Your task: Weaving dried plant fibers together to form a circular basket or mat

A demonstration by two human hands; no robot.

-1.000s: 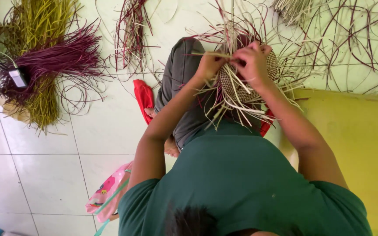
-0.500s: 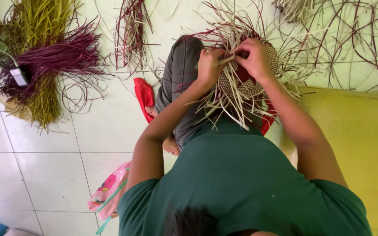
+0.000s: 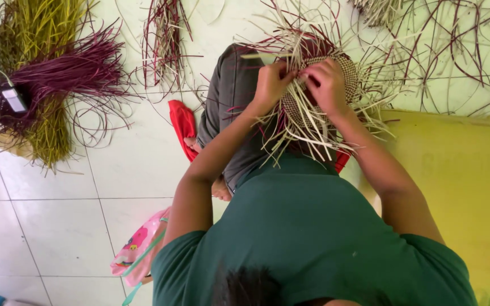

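The half-woven basket rests on the person's lap, under both hands. The left hand and right hand sit close together, each pinching pale straw strands at its rim.

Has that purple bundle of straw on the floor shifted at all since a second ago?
No. The purple straw bundle lies crossed over the yellow-green bundle just as before, at the same spot against the floor tile lines.
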